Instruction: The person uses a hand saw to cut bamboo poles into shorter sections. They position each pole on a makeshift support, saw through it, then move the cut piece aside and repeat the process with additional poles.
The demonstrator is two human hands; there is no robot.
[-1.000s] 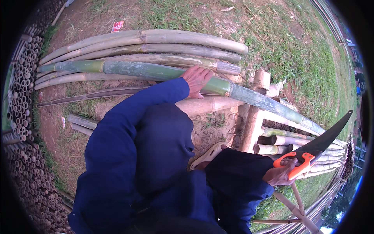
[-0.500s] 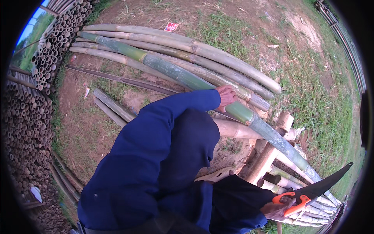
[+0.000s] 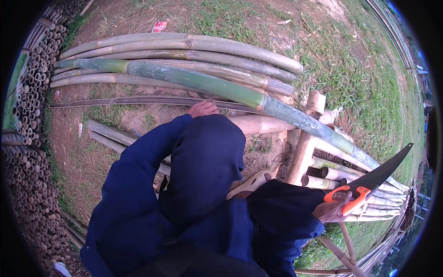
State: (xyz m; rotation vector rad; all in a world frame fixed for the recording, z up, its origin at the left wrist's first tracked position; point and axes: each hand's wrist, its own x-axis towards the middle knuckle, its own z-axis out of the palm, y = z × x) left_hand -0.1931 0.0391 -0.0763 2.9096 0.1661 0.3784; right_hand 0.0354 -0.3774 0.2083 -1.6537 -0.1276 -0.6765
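My right hand (image 3: pixel 333 210) grips the orange handle of a handsaw (image 3: pixel 376 177), its dark blade pointing up to the right. My left hand (image 3: pixel 204 109) is just beyond my bent knee, beside a dark split bamboo strip (image 3: pixel 152 100); its fingers show only in part, seem loosely bent, and hold nothing I can see. Farther off, a thick green bamboo pole (image 3: pixel 198 85) slants from far left to lower right, apart from both hands. It passes over a pale bamboo crosspiece (image 3: pixel 263 124) and close by an upright-ended wooden support (image 3: pixel 302 154).
Several dry bamboo poles (image 3: pixel 240 44) lie beyond the green one. Cut poles (image 3: pixel 337 175) are bundled at the right beneath the saw. Stacked bamboo (image 3: pixel 27 184) fills the left side. A red wrapper (image 3: pixel 159 26) lies on the ground. My shoe (image 3: pixel 251 183) stands near the support.
My left hand has let go of the green bamboo pole and drawn back left to beside my knee. My right hand still holds the handsaw. The whole view has turned somewhat.
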